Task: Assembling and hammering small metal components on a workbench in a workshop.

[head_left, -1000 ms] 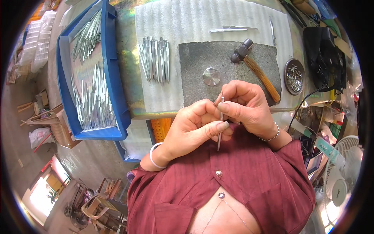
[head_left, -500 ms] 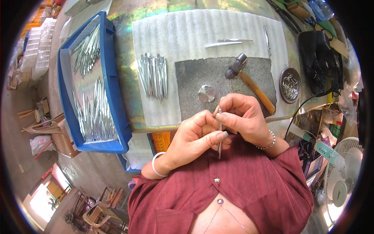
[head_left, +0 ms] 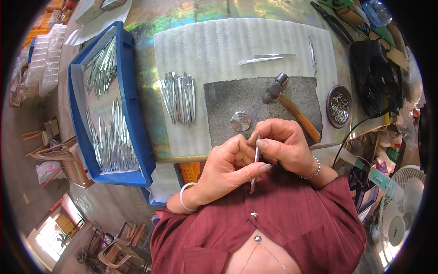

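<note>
Close to my body, a slim pointed metal tool is held nearly upright between both hands. My left hand is closed on its lower part, thumb pressed along it. The fingers of my right hand pinch its upper end. Just beyond my hands, a round shiny metal block lies on a dark grey slab. A ball-peen hammer with a wooden handle rests on the slab's right side. To the left, a row of similar slim metal pieces sits on white foam sheet.
A blue tray with two heaps of slim metal pieces stands at the left. Right of the slab is a round dish of small metal bits. Several thin metal pieces lie on the far foam. A fan stands at far right.
The tool's lower end has tilted a little leftward in my hands. The table and its things sit slightly lower in the picture. Both hands keep their hold.
</note>
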The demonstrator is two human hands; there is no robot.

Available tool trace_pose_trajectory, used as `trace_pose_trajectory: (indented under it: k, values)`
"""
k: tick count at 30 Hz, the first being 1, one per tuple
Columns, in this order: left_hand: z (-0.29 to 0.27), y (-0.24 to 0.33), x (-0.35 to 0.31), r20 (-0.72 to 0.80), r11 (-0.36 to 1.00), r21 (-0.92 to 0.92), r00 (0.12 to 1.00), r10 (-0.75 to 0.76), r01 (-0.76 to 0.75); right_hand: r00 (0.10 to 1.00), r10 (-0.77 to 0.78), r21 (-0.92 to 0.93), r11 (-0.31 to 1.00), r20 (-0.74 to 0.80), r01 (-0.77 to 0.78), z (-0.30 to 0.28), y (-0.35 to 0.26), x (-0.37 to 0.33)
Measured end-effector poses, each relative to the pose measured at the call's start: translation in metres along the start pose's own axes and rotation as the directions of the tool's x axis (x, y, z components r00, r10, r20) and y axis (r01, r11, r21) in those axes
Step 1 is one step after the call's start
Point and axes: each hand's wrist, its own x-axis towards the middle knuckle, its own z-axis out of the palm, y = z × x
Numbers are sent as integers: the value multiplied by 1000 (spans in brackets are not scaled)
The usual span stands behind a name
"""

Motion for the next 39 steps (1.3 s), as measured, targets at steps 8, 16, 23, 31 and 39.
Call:
trace_pose_trajectory:
  k: [8, 16, 23, 31, 39]
  values:
    - [-2, -6, 2, -46, 993, 113, 998, 40, -35, 999, 29, 66, 997, -19, -28, -3, 5, 0]
    - [-2, -7, 2, -48, 994, 106, 998, 29, -24, 999, 38, 34, 999, -35, -37, -5, 6, 1]
    - [-4, -4, 5, 94, 999, -52, 995, 18, -13, 998, 8, 25, 1000, -63, -6, -1, 1, 3]
    - [-7, 4, 5, 149, 986, -135, 986, -76, 97, 997, 53, 29, 998, -60, -51, 1, -3, 7]
    - [-12, 4, 2, 144, 994, -101, 989, -27, 42, 998, 35, 3, 999, -56, -35, 7, -3, 12]
